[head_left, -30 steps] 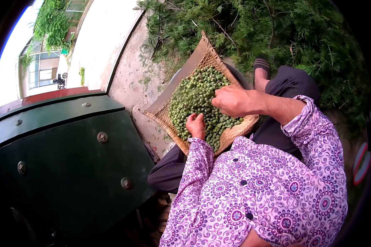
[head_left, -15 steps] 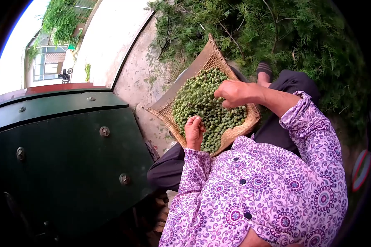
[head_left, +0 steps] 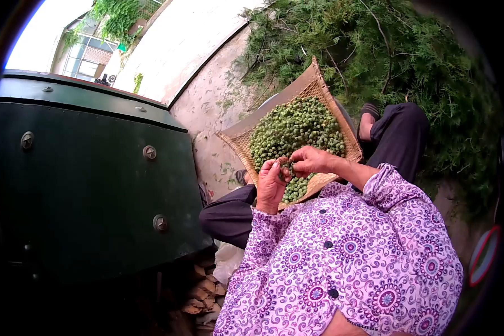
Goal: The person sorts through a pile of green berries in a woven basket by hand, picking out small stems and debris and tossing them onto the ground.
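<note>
A woven basket (head_left: 238, 147) with an open, flared side sits at my lap, heaped with small round green fruits (head_left: 297, 123), knobbly like cones. Over its near edge my left hand (head_left: 270, 185) is closed in a pinch, fingertips upward. Beside it my right hand (head_left: 315, 160) has its thumb and fingers pressed together. Between the two sets of fingertips shows a small dark green piece (head_left: 287, 164), apparently one or a few of the fruits. Fingers partly hide it.
Cut evergreen branches (head_left: 397, 61) are piled beyond the basket to the right. On the left stands a dark green metal box (head_left: 95, 185) with star studs. Chopped wood (head_left: 204, 294) and a pale plastic bag (head_left: 227, 262) lie beside my leg. Concrete ground (head_left: 213, 106) runs behind.
My right hand has come down from above the heap towards my left hand, and their fingertips now meet. The view has shifted, so the basket appears farther right.
</note>
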`<action>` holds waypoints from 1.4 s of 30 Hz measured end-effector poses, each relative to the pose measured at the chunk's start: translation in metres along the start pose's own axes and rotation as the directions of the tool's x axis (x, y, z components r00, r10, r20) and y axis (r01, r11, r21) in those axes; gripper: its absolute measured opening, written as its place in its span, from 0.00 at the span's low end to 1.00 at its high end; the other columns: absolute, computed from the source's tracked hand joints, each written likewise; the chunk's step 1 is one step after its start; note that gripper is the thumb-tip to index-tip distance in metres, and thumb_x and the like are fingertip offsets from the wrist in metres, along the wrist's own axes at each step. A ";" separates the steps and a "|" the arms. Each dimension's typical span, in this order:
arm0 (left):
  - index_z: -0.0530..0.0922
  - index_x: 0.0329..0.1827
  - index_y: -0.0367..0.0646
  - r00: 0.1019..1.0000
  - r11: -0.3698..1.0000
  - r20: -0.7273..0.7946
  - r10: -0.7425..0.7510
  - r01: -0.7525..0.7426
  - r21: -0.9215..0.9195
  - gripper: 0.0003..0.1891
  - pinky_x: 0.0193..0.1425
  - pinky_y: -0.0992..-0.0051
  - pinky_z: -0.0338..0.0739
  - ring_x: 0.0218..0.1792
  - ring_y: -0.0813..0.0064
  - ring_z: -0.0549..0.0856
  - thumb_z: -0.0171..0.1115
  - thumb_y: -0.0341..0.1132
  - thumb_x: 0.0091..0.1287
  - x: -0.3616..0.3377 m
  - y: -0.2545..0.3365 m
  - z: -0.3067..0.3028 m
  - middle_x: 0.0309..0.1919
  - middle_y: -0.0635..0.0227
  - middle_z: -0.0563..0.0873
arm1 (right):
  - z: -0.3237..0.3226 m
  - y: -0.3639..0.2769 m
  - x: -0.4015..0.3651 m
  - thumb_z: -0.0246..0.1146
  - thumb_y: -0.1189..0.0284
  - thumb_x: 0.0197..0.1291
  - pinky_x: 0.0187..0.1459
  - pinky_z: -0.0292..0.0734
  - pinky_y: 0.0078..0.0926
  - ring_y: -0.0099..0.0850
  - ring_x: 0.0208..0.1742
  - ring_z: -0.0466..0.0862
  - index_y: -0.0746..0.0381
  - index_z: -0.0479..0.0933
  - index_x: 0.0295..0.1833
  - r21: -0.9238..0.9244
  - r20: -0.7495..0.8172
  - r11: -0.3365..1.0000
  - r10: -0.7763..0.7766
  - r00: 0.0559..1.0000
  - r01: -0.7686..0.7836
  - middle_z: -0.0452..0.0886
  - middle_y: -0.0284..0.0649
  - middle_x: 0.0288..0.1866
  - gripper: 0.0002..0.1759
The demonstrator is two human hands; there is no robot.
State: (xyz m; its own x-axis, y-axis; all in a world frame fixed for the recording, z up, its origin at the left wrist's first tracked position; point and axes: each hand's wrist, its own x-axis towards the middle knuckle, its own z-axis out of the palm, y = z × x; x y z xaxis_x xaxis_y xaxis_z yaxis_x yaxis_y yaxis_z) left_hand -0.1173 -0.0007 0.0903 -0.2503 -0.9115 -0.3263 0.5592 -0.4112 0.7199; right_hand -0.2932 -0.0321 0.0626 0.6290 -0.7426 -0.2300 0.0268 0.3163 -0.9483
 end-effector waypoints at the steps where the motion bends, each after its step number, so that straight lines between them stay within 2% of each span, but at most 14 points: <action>1: 0.72 0.39 0.46 1.000 0.997 -0.029 -0.006 0.004 -0.071 0.01 0.29 0.76 0.73 0.27 0.75 0.78 0.53 0.31 0.67 -0.003 0.000 -0.001 0.31 0.69 0.80 | 0.002 0.000 -0.001 0.56 0.76 0.54 0.28 0.73 0.19 0.19 0.25 0.75 0.70 0.75 0.40 -0.009 0.003 1.000 0.000 1.000 0.000 0.76 0.33 0.23 0.10; 3: 0.72 0.38 0.47 0.999 0.993 -0.049 -0.018 0.012 -0.114 0.01 0.29 0.75 0.72 0.27 0.74 0.78 0.52 0.32 0.67 0.004 -0.007 -0.010 0.31 0.68 0.80 | -0.007 0.002 -0.001 0.57 0.75 0.51 0.29 0.75 0.21 0.22 0.24 0.77 0.70 0.76 0.40 -0.129 0.044 0.991 -0.039 0.998 0.044 0.78 0.38 0.22 0.11; 5: 0.71 0.38 0.47 1.000 0.984 0.011 -0.002 0.004 -0.181 0.01 0.28 0.76 0.69 0.25 0.76 0.75 0.52 0.32 0.67 0.006 -0.011 -0.027 0.31 0.68 0.78 | -0.019 0.017 0.006 0.60 0.72 0.46 0.40 0.77 0.32 0.39 0.35 0.83 0.67 0.75 0.48 -0.738 -0.172 0.669 -0.323 0.931 0.095 0.82 0.49 0.32 0.21; 8: 0.72 0.38 0.47 0.997 0.994 -0.078 0.016 -0.024 -0.103 0.01 0.27 0.75 0.72 0.25 0.76 0.76 0.52 0.31 0.67 0.010 -0.005 -0.031 0.31 0.68 0.79 | -0.042 0.037 0.006 0.64 0.65 0.44 0.47 0.75 0.33 0.43 0.48 0.79 0.62 0.71 0.56 -0.773 -0.306 0.634 -0.346 0.887 -0.019 0.78 0.54 0.46 0.30; 11: 0.72 0.42 0.46 0.990 0.999 -0.138 0.025 -0.018 0.048 0.04 0.28 0.77 0.75 0.26 0.77 0.78 0.52 0.33 0.67 0.015 -0.005 -0.018 0.32 0.69 0.80 | -0.028 0.003 -0.007 0.65 0.56 0.52 0.49 0.76 0.34 0.40 0.54 0.75 0.60 0.59 0.67 -0.054 -0.286 0.977 0.183 0.941 -0.206 0.68 0.51 0.61 0.40; 15: 0.74 0.43 0.44 0.989 0.990 -0.063 -0.136 0.138 0.023 0.13 0.38 0.73 0.78 0.36 0.75 0.81 0.52 0.44 0.68 0.020 -0.028 -0.006 0.38 0.68 0.80 | 0.002 0.011 -0.003 0.67 0.59 0.51 0.36 0.80 0.23 0.27 0.47 0.76 0.60 0.56 0.67 0.257 -0.002 0.954 0.162 0.987 -0.156 0.69 0.42 0.57 0.42; 23: 0.69 0.50 0.39 0.930 0.914 -0.026 -0.367 0.355 -0.196 0.30 0.48 0.62 0.76 0.42 0.62 0.80 0.51 0.60 0.62 0.023 -0.037 -0.018 0.40 0.57 0.78 | 0.015 0.044 0.006 0.64 0.66 0.56 0.29 0.76 0.18 0.22 0.33 0.78 0.64 0.65 0.59 0.165 -0.062 0.970 0.189 0.980 -0.177 0.77 0.37 0.35 0.28; 27: 0.70 0.48 0.42 0.907 0.883 0.118 -0.405 0.421 -0.205 0.27 0.52 0.53 0.73 0.46 0.58 0.79 0.53 0.59 0.62 0.023 -0.027 -0.025 0.44 0.53 0.76 | 0.009 0.079 0.015 0.51 0.70 0.64 0.30 0.76 0.18 0.21 0.29 0.78 0.68 0.70 0.50 -0.159 -0.199 0.987 -0.065 0.978 0.033 0.77 0.37 0.35 0.14; 34: 0.61 0.61 0.41 0.910 0.914 0.101 -0.402 0.392 0.108 0.28 0.50 0.56 0.75 0.47 0.55 0.77 0.54 0.51 0.65 0.005 0.030 -0.002 0.52 0.59 0.67 | -0.005 0.032 -0.001 0.57 0.75 0.59 0.26 0.77 0.17 0.24 0.29 0.80 0.66 0.73 0.44 0.509 -0.343 0.855 0.313 0.886 -0.105 0.78 0.37 0.33 0.08; 37: 0.63 0.60 0.39 0.971 0.951 0.033 -0.236 0.224 0.213 0.28 0.50 0.58 0.76 0.48 0.56 0.77 0.53 0.50 0.66 0.015 0.062 -0.008 0.54 0.58 0.68 | -0.066 0.021 -0.006 0.61 0.72 0.57 0.28 0.79 0.18 0.24 0.31 0.81 0.66 0.73 0.43 0.584 -0.426 0.798 0.147 0.893 0.148 0.78 0.41 0.36 0.11; 38: 0.65 0.58 0.38 0.991 0.976 0.029 -0.130 0.123 0.182 0.27 0.51 0.58 0.75 0.48 0.56 0.77 0.53 0.50 0.66 0.022 0.083 -0.015 0.53 0.57 0.70 | -0.108 -0.018 -0.021 0.64 0.67 0.56 0.29 0.80 0.18 0.25 0.35 0.81 0.67 0.70 0.50 0.699 -0.629 0.435 -0.002 0.777 0.567 0.77 0.46 0.43 0.21; 39: 0.66 0.57 0.37 0.999 0.987 0.024 -0.021 0.017 0.163 0.26 0.52 0.59 0.75 0.49 0.56 0.76 0.53 0.50 0.66 0.029 0.104 -0.019 0.52 0.57 0.71 | -0.132 -0.023 -0.033 0.67 0.64 0.53 0.30 0.80 0.19 0.28 0.38 0.81 0.67 0.63 0.58 0.650 -0.745 0.364 0.130 0.654 0.667 0.75 0.51 0.47 0.31; 41: 0.70 0.51 0.37 0.994 0.994 0.001 0.106 -0.106 0.031 0.22 0.48 0.65 0.76 0.45 0.62 0.77 0.56 0.47 0.65 0.041 0.125 -0.028 0.49 0.59 0.73 | -0.156 -0.021 -0.039 0.68 0.63 0.52 0.31 0.81 0.21 0.32 0.37 0.81 0.66 0.59 0.60 0.642 -0.761 0.333 0.385 0.521 0.691 0.75 0.53 0.47 0.36; 42: 0.70 0.51 0.37 0.994 0.994 -0.002 0.107 -0.107 0.021 0.22 0.48 0.65 0.76 0.45 0.62 0.77 0.56 0.47 0.65 0.051 0.132 -0.036 0.49 0.59 0.73 | -0.168 -0.002 -0.044 0.68 0.64 0.52 0.31 0.81 0.21 0.32 0.36 0.81 0.65 0.60 0.60 0.687 -0.707 0.489 0.283 0.648 0.537 0.75 0.53 0.46 0.34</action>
State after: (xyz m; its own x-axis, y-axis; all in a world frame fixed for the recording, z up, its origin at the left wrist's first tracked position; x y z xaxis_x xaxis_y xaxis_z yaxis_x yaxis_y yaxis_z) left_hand -0.0278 -0.1012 0.1474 -0.1879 -0.9502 -0.2486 0.5661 -0.3117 0.7631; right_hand -0.4517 -0.0994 0.0373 -0.1346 -0.8090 -0.5722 0.8849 0.1617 -0.4368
